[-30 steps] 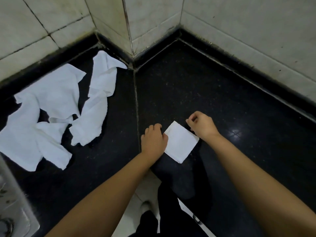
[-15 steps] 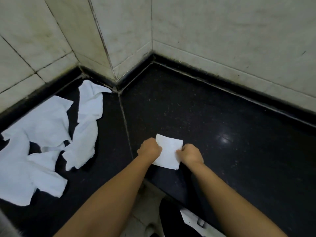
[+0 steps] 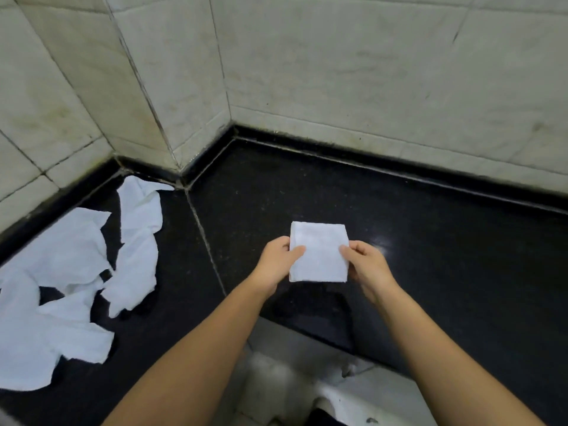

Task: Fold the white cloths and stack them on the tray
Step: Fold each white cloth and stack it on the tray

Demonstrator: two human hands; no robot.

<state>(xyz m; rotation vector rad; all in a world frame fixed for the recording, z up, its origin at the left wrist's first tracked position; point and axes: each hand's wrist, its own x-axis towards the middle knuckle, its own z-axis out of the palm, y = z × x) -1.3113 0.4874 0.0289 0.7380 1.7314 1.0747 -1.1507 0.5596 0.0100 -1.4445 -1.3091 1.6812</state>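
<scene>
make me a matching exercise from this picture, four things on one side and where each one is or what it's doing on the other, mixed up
Things:
1. folded cloth
2. unfolded cloths
3. left hand
4. right hand

Places or states:
A. lying crumpled on the black counter, left side near the wall
B. pinching the right edge of the folded square
C. held up between both hands, off the counter
D. pinching the left edge of the folded square

Pairs: 1-C, 2-A, 3-D, 4-B
</scene>
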